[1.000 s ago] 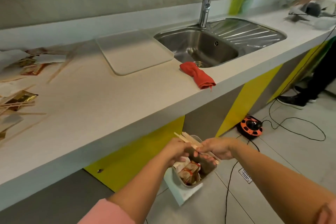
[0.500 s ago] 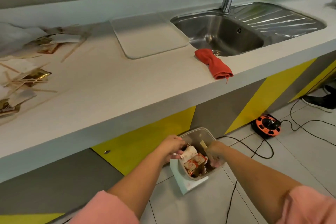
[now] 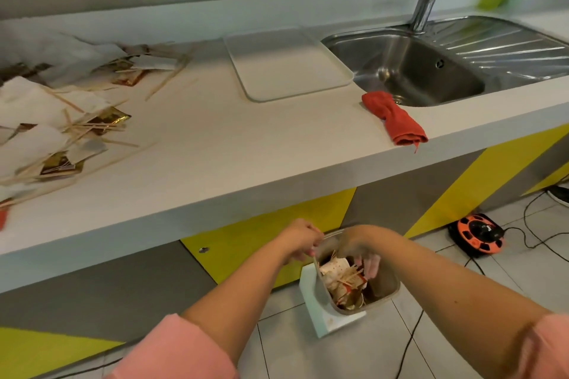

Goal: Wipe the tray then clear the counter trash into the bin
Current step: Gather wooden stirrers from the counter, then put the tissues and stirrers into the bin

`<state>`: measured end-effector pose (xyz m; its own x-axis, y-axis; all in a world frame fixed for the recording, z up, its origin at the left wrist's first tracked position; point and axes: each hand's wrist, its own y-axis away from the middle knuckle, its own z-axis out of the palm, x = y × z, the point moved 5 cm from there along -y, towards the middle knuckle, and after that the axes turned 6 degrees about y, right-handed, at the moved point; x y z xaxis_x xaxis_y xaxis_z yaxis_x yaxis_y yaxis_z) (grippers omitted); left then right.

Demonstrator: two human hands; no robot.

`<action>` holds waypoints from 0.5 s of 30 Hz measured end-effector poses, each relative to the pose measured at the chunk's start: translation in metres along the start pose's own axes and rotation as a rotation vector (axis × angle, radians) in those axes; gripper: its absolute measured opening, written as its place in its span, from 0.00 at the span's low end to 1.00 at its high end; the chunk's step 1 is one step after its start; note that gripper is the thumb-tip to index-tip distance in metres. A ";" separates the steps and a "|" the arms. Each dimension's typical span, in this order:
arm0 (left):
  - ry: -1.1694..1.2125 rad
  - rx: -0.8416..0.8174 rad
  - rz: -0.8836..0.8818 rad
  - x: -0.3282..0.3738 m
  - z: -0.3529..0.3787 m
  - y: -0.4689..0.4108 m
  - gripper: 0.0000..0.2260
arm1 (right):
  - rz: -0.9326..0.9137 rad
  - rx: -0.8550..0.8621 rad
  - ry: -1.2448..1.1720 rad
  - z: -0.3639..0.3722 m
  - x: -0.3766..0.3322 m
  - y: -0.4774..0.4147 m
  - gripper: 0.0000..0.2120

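White counter (image 3: 231,144): carries tray, cloth, trash.
Steel sink (image 3: 425,77): right of tray.
Counter trash (image 3: 61,120): papers, sachets and sticks piled at left end.
Tray (image 3: 286,68): flat, just beside sink.
Bin (image 3: 320,311): on floor below counter edge, holds wrappers.
Red cloth (image 3: 394,120): counter edge.
Right hand (image 3: 360,244): over bin, fingers apart.
Left hand (image 3: 300,240): pinches wooden stick (image 3: 314,258).

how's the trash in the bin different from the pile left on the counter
The counter pile lies spread flat on the counter; the bin trash is bunched inside the bin. The counter pile covers more area than the bin trash. Nothing touches the counter pile; the right hand reaches into the bin trash, the left hand pinches a stick beside it. Both mix paper wrappers and thin wooden sticks.
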<state>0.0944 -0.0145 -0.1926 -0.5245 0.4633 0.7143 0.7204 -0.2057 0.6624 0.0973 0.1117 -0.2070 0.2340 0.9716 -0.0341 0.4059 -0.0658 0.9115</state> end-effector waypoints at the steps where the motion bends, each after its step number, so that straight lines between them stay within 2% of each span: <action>1: -0.054 -0.005 0.020 0.005 -0.004 0.003 0.10 | -0.013 -0.006 0.086 -0.005 -0.008 0.006 0.25; 4: -0.184 0.005 0.093 0.024 -0.021 0.016 0.05 | -0.053 -0.001 0.280 -0.021 -0.038 0.032 0.26; 7: -0.218 0.006 0.150 0.043 -0.045 0.033 0.06 | -0.102 0.066 0.469 -0.043 -0.067 0.058 0.27; 11: -0.216 0.032 0.207 0.063 -0.089 0.060 0.06 | -0.109 0.049 0.535 -0.070 -0.104 0.088 0.31; 15: -0.235 0.124 0.238 0.067 -0.142 0.085 0.04 | -0.269 0.118 0.534 -0.088 -0.158 0.130 0.22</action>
<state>0.0556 -0.1235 -0.0564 -0.2271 0.6034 0.7644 0.8672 -0.2319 0.4406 0.0349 -0.0301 -0.0473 -0.3531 0.9354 -0.0194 0.4913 0.2030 0.8470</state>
